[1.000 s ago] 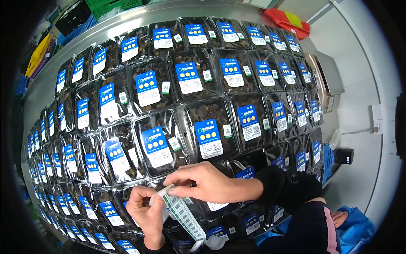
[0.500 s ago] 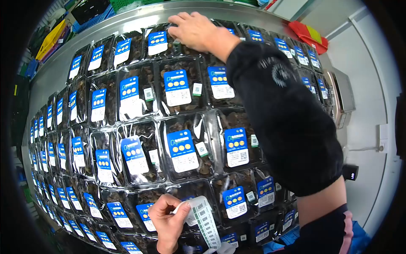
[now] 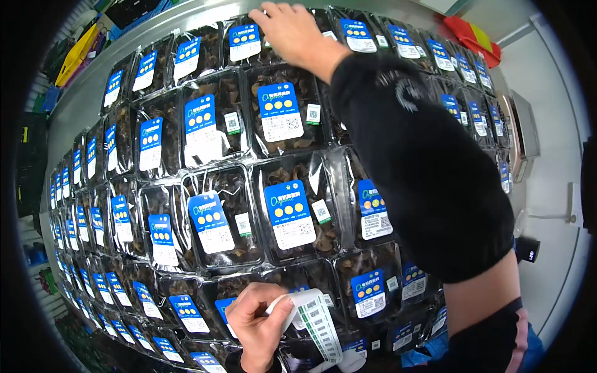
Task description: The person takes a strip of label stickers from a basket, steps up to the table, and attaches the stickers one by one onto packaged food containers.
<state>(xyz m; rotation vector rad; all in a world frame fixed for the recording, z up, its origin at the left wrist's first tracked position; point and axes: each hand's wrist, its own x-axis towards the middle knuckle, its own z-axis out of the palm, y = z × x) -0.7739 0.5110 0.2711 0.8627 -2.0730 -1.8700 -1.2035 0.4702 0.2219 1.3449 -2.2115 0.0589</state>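
My left hand (image 3: pixel 260 320) pinches a strip of small white-and-green stickers (image 3: pixel 320 329) between thumb and fingers at the bottom centre. Its printed codes face up, and the lower end hangs over the trays. At the far row, my right hand (image 3: pixel 298 32) rests on a film-wrapped tray, its fingers stretched forward; the fingertips partly cover the pack. Just left of those fingers shows a blue-and-white label (image 3: pixel 244 42). Nearer to me lies a black tray of dark brown pieces (image 3: pixel 280 115) under clear film, bearing a large label and a small code sticker (image 3: pixel 313 114).
Rows of similar wrapped trays cover the metal table (image 3: pixel 205 13). A red-and-yellow bag (image 3: pixel 474 41) lies at the back right, beside a boxy metal device (image 3: pixel 521 127). A yellow crate (image 3: pixel 78 56) stands at the far left. A white wall runs along the right.
The trays appear lower and farther right in the view than before, as the camera shifted. My right hand stays at the far row, and my left hand still holds the sticker strip.
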